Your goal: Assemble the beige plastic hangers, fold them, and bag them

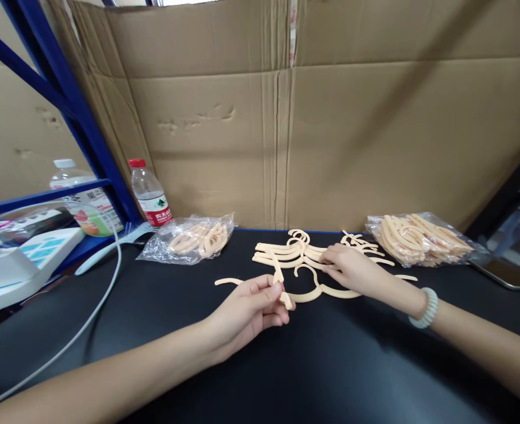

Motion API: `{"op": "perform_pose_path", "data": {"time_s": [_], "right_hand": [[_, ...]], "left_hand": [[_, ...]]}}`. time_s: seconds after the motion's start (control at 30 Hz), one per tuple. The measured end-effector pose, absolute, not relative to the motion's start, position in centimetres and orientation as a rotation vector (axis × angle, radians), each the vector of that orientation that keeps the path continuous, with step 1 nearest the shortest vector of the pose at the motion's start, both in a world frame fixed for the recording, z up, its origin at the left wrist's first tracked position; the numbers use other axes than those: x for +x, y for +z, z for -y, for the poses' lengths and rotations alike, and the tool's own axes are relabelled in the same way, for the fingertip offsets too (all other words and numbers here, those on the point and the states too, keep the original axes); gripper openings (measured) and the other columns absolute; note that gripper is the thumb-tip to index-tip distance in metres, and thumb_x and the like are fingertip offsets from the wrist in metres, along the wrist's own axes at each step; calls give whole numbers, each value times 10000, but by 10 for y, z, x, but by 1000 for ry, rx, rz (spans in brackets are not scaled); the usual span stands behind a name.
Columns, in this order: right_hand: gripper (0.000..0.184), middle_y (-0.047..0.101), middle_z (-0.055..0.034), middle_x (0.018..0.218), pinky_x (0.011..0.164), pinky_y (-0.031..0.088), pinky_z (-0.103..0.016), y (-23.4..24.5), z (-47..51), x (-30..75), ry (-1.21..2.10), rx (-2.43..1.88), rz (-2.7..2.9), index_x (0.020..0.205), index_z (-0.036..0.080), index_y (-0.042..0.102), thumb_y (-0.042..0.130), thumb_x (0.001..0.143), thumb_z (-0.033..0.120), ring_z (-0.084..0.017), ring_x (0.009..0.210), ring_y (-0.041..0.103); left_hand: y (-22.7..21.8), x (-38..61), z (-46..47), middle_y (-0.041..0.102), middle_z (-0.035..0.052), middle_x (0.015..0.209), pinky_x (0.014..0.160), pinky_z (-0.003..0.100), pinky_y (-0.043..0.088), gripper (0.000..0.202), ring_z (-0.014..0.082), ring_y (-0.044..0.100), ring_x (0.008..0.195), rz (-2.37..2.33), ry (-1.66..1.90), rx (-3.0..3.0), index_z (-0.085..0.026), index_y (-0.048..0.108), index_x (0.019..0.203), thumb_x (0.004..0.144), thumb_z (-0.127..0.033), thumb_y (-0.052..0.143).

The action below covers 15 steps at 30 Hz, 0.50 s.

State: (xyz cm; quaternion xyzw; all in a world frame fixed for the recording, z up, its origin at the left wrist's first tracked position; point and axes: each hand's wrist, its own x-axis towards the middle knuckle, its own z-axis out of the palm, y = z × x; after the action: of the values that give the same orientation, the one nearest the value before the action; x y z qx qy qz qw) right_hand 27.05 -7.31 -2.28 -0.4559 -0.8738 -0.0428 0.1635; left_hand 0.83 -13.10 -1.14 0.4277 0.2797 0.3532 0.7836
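My left hand (260, 303) is closed, thumb and fingers pinching a cream plastic hanger piece (278, 271) with a short bent end that shows below the thumb. My right hand (352, 270) reaches over the right side of a stack of cream clothes hangers (281, 254), its fingers pressed together at their arms. What those fingers grip, if anything, is hidden. In front of the stack lies a single hanger (306, 296), its hook pointing away and partly behind both hands. Loose hanger parts (357, 241) lie in a small heap beyond my right hand.
A clear bag of hanger parts (198, 238) lies back left, and a fuller bag (419, 238) back right. A red-capped bottle (151, 194) stands by the cardboard wall (206, 118). At left are a power strip (43, 253) and a white cable (105, 300) across the black table (330, 377).
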Motion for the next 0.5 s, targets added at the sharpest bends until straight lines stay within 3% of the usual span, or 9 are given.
{"op": "perform_pose_path", "data": {"time_s": [0.13, 0.33, 0.5], "right_hand": [[140, 614, -88, 814, 708, 464, -335, -32, 75, 270, -135, -1326, 2493, 793, 159, 609, 509, 888, 137, -228, 778, 572], [135, 617, -67, 798, 634, 448, -305, -20, 80, 271, -123, -1244, 2357, 807, 181, 571, 480, 902, 215, -194, 690, 577], [121, 639, -49, 814, 642, 460, -297, -4, 95, 280, -152, -1180, 2243, 863, 197, 559, 478, 918, 269, -190, 711, 601]], "left_hand": [[-11, 8, 131, 702, 109, 844, 659, 217, 482, 224, 102, 625, 640, -661, 803, 957, -136, 502, 809, 913, -298, 619], [-9, 7, 131, 608, -9, 664, 616, 180, 426, 241, 71, 543, 598, -612, 936, 903, -156, 501, 810, 853, -281, 703], [-9, 5, 128, 570, -14, 671, 644, 181, 423, 218, 67, 509, 624, -587, 984, 894, -147, 551, 950, 849, -257, 710]]}}
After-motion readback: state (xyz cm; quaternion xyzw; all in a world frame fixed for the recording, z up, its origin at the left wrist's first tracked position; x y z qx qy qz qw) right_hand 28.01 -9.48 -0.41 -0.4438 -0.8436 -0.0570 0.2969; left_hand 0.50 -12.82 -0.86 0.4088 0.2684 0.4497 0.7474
